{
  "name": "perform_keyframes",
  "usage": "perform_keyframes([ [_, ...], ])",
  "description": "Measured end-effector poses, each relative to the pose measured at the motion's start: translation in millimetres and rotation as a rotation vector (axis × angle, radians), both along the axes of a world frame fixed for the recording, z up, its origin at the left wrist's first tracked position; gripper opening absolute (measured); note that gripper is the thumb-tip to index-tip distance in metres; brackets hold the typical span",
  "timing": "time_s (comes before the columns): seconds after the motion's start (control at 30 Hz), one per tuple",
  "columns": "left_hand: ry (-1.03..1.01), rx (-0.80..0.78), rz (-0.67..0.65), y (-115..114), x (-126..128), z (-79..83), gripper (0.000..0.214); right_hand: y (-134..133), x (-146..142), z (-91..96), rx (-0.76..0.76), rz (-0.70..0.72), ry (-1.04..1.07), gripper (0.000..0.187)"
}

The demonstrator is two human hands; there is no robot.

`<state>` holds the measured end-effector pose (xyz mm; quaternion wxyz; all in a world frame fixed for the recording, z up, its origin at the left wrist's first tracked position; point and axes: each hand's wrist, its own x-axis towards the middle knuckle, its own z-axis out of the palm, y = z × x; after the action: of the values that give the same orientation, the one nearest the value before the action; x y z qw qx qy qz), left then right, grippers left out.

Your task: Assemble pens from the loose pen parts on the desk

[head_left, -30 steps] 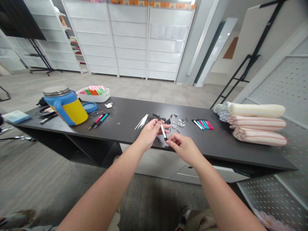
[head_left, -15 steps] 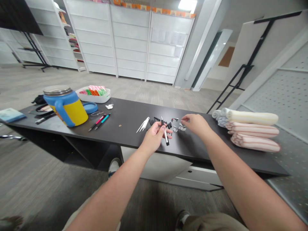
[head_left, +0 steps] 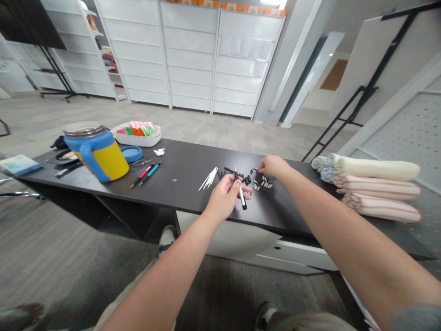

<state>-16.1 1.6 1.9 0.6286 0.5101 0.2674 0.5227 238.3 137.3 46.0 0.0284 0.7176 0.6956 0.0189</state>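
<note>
My left hand (head_left: 225, 195) is closed around a black-and-white pen (head_left: 242, 197), held tilted over the front part of the desk. My right hand (head_left: 274, 166) reaches past it to the right, with fingertips pressed together at small dark pieces (head_left: 254, 170) on the desk top. Whatever is between those fingertips is too small to make out. Under and beside the hands lie short black cylinders (head_left: 245, 179), little silvery pieces (head_left: 266, 183) in rows, and a fan of thin white sticks (head_left: 208, 178), left of my left hand.
A yellow-and-blue mug (head_left: 108, 156), a blue lid (head_left: 131, 153), a red pen (head_left: 142, 176), a teal pen (head_left: 149, 174) and a white basket (head_left: 151, 139) of colourful packets occupy the left of the desk (head_left: 186, 158). Rolled towels (head_left: 382, 188) are stacked at the right.
My right hand has moved slightly away from me and left, from above the silvery pieces to the small dark ones. The left hand still grips the pen. The view has shifted a little.
</note>
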Motion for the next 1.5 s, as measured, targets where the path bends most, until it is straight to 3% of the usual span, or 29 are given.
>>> perform_keyframes([
  [0.1,-0.048,-0.017,0.034,2,1,-0.4,0.036,-15,0,11.3,0.053,-0.029,-0.007,0.011],
  [0.2,-0.091,-0.039,0.097,5,2,-0.4,0.028,-52,-7,21.8,0.15,-0.024,0.055,0.016],
  [0.27,-0.116,-0.06,0.13,6,1,-0.1,0.024,-86,-19,20.3,0.301,0.046,0.38,0.018],
  [0.4,-0.191,-0.096,0.159,6,1,-0.4,0.029,-152,-54,-8.4,0.273,0.155,1.084,0.035],
  [0.5,-0.235,-0.102,0.171,4,0,-1.5,0.034,-178,-72,-34.3,0.25,0.12,1.309,0.04],
  [0.67,-0.272,-0.083,0.182,2,0,-1.6,0.035,-184,-74,-50.4,0.238,0.055,1.431,0.042],
  [1.0,-0.272,-0.125,0.112,5,0,-0.7,0.035,-184,-75,-47.9,0.376,-0.034,1.489,0.041],
  [1.27,-0.269,-0.131,0.041,5,-3,-1.7,0.032,-185,-76,-45.3,0.452,-0.01,1.576,0.034],
  [1.5,-0.271,-0.156,0.053,4,-4,2.1,0.032,-187,-79,-44.0,0.428,-0.03,1.536,0.04],
])
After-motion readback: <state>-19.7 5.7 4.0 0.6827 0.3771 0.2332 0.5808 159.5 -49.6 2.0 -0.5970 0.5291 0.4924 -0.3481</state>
